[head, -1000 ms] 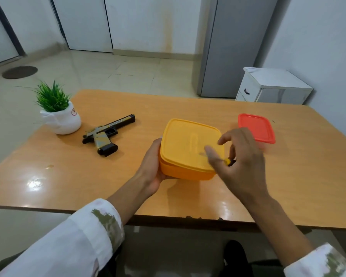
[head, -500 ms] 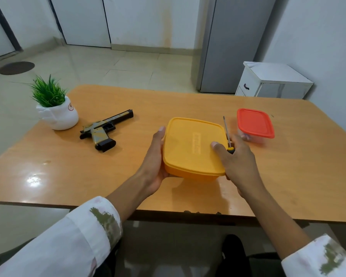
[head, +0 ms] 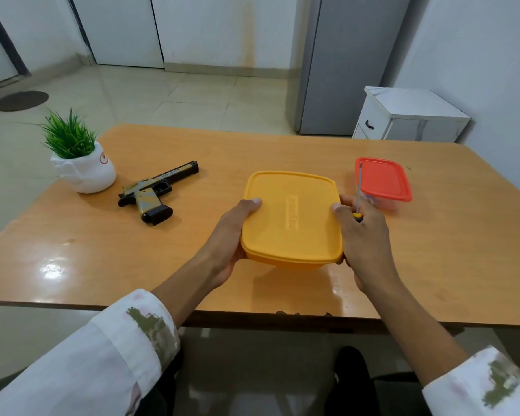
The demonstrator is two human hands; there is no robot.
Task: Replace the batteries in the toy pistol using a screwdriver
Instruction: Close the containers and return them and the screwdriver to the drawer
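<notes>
One pistol [head: 153, 190] left, one red box [head: 383, 183] right. Left hand [head: 228, 235] grips one yellow box [head: 291, 217]; right hand [head: 364, 235] too, with one screwdriver [head: 358, 187].

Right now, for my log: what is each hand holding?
Left hand: holds the yellow box.
Right hand: grips the screwdriver, thumb on the box.

One toy pistol [head: 153, 192], one screwdriver [head: 358, 190], one potted plant [head: 81, 159], one yellow box [head: 291, 217], one red box [head: 383, 181].
</notes>
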